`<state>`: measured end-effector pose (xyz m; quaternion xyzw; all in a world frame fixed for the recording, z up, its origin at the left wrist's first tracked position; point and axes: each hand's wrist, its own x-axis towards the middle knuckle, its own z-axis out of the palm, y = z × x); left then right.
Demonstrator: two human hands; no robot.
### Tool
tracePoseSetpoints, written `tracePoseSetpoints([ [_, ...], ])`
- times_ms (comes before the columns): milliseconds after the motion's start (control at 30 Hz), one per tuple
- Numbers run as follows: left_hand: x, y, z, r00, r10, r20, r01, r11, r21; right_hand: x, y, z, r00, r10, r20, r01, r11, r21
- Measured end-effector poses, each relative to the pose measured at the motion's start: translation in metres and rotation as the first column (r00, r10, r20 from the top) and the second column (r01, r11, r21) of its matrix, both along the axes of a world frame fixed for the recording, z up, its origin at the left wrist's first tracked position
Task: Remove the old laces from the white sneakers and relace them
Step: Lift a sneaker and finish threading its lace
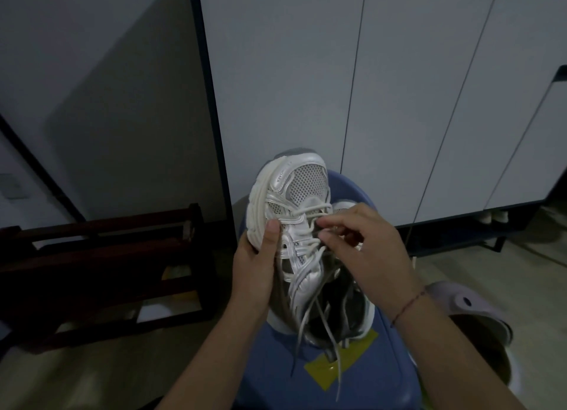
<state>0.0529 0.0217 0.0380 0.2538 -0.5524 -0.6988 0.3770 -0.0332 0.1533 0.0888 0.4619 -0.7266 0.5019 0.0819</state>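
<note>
The white sneaker [294, 188] stands toe-up over the blue stool [352, 379], heel end down. L hand [254, 265] grips its sole edge, thumb on the upper; R hand [365, 244] pinches the lace [310, 209] near the lower eyelets. Sneaker seems light, w/ stiff sole and soft mesh, so hold it by the sole. Lace is thin and limp, best pinched close to an eyelet. Count: 1 sneaker sure (maybe a 2nd behind R hand, cannot tell), 1 lace w/ 2 loose ends.
</note>
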Motion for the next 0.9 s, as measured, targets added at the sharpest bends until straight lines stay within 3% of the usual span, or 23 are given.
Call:
tracePoseSetpoints([
  [100,0.002,0.000,0.000,0.999,0.002,0.038,-0.001,0.999,-0.037,-0.004,0.000,-0.001,0.990,-0.047,-0.136,0.070,0.983,0.168],
  [200,0.003,0.001,-0.001,0.998,-0.002,0.058,0.004,0.999,-0.044,-0.005,0.002,0.001,0.986,-0.029,-0.165,0.074,0.959,0.272],
  [267,0.003,0.001,0.001,0.999,-0.011,0.051,0.013,0.999,-0.035,-0.007,0.002,0.001,1.000,0.018,-0.022,-0.014,0.981,0.191],
  [300,0.004,0.002,0.002,0.999,-0.023,0.040,0.023,1.000,-0.013,-0.007,0.002,0.001,0.988,0.084,0.131,-0.098,0.990,0.104],
  [333,0.003,0.002,0.004,0.999,-0.039,0.022,0.039,0.999,0.023,-0.005,0.002,0.002,0.933,0.182,0.310,-0.188,0.982,-0.011],
  [400,0.003,0.003,0.006,0.998,-0.065,-0.011,0.066,0.993,0.094,-0.001,0.000,0.000,0.684,0.406,0.606,-0.288,0.914,-0.287],
  [467,0.002,0.004,0.009,0.996,-0.082,-0.022,0.084,0.989,0.119,0.003,0.000,0.000,0.458,0.539,0.707,-0.264,0.842,-0.471],
  [533,0.002,0.004,0.010,0.996,-0.085,-0.024,0.088,0.989,0.120,0.005,0.000,0.000,0.386,0.569,0.726,-0.233,0.822,-0.520],
  [600,0.003,0.004,0.010,0.996,-0.081,-0.025,0.083,0.991,0.103,0.003,0.000,-0.001,0.418,0.535,0.734,-0.191,0.842,-0.505],
  [733,0.002,0.003,0.005,0.999,-0.047,-0.021,0.049,0.995,0.086,-0.005,0.002,0.002,0.755,0.239,0.611,-0.027,0.942,-0.334],
  [767,0.003,0.003,0.005,0.999,-0.033,-0.029,0.036,0.995,0.094,-0.004,0.004,0.005,0.803,0.186,0.566,0.000,0.950,-0.312],
  [900,0.003,0.002,0.007,0.999,-0.006,-0.051,0.011,0.996,0.091,0.003,0.008,0.013,0.891,0.109,0.441,-0.023,0.980,-0.196],
])
